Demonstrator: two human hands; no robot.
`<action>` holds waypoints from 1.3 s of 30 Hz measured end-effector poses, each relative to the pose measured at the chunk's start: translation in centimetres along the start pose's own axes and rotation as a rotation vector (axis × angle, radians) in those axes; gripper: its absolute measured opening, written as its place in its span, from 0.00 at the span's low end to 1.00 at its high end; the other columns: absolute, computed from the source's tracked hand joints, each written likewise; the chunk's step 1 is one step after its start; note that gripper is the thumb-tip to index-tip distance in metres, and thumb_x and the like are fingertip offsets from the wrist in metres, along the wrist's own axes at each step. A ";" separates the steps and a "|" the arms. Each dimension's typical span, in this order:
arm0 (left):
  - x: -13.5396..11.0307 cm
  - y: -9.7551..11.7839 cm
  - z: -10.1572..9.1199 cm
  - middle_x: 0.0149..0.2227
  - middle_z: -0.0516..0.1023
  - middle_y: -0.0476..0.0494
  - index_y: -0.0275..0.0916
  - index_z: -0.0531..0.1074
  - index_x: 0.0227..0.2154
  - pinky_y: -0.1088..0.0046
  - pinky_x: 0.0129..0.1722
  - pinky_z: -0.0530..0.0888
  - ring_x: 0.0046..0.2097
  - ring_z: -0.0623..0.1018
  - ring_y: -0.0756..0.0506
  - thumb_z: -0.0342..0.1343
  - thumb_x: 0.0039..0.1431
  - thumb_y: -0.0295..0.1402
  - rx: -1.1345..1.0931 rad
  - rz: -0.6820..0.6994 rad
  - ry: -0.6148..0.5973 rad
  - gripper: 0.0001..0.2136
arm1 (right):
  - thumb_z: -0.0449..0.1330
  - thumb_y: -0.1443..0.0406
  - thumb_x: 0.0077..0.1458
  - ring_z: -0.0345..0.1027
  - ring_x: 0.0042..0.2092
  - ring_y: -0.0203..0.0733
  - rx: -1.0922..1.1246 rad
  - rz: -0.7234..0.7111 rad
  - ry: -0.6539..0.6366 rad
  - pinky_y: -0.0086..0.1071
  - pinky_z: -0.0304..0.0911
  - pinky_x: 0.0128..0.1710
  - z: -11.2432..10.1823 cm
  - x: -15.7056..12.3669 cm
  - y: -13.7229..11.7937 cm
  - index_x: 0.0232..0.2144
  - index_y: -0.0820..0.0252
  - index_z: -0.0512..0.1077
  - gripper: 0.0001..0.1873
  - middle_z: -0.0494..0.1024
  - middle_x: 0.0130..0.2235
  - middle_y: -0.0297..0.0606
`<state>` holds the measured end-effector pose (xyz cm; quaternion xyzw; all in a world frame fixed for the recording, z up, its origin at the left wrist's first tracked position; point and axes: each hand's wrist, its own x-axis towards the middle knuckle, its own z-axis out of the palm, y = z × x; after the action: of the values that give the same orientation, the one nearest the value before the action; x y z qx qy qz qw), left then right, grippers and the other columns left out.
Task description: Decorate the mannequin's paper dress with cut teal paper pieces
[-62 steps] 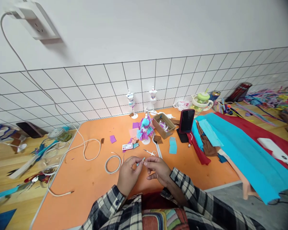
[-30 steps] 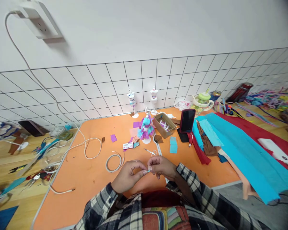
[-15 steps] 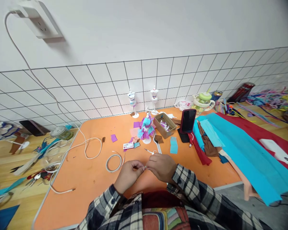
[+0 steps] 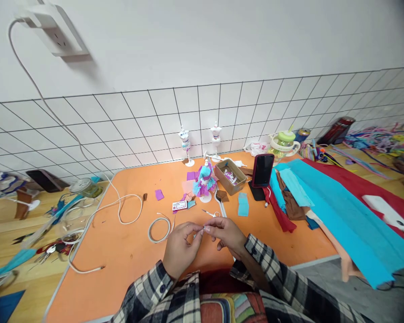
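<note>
My left hand (image 4: 180, 246) and my right hand (image 4: 227, 235) meet fingertip to fingertip low over the orange table (image 4: 128, 251), near its front edge. Both pinch one tiny pale piece (image 4: 203, 230), too small to name. Small scissors (image 4: 211, 213) lie just beyond the fingers. A little dress form in a blue and purple paper dress (image 4: 204, 179) stands farther back, with two bare white forms (image 4: 185, 144) against the tiled wall.
A coiled white cable (image 4: 159, 229) lies left of my hands. A small cardboard box (image 4: 230, 175), a propped phone (image 4: 262, 170), and blue crepe paper (image 4: 343, 215) over red sheets spread to the right. A cluttered wooden table (image 4: 23, 220) stands left.
My hands stayed together and kept working the tiny piece between the fingertips, shifting slightly. The light-blue bit seen earlier between them is now mostly hidden.
</note>
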<state>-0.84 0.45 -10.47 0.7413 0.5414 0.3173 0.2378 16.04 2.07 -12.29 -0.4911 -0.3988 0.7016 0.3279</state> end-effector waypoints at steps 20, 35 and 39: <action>-0.1 -0.1 -0.2 0.32 0.81 0.45 0.42 0.74 0.32 0.57 0.53 0.66 0.37 0.78 0.44 0.51 0.60 0.30 0.280 0.179 0.017 0.07 | 0.67 0.53 0.37 0.57 0.20 0.27 -0.016 0.001 0.121 0.26 0.65 0.17 1.8 -0.2 0.7 0.27 0.63 0.72 0.20 0.65 0.21 0.27; 0.3 -0.7 -0.4 0.33 0.81 0.45 0.41 0.76 0.32 0.72 0.38 0.72 0.36 0.78 0.46 0.52 0.61 0.36 -0.122 -0.021 -0.093 0.09 | 0.66 0.53 0.41 0.53 0.19 0.28 0.027 -0.082 0.068 0.23 0.58 0.13 0.7 0.1 1.0 0.26 0.62 0.69 0.18 0.61 0.19 0.25; 0.7 -0.7 -0.9 0.32 0.80 0.45 0.39 0.76 0.31 0.74 0.37 0.72 0.35 0.78 0.46 0.53 0.60 0.37 -0.262 -0.113 -0.195 0.10 | 0.67 0.56 0.40 0.53 0.20 0.26 -0.010 -0.169 0.053 0.21 0.57 0.12 0.1 0.1 0.9 0.34 0.60 0.71 0.19 0.67 0.27 0.29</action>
<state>-1.83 1.30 -10.19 0.6996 0.5107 0.2979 0.4013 15.82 1.71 -13.09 -0.4755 -0.4335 0.6563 0.3939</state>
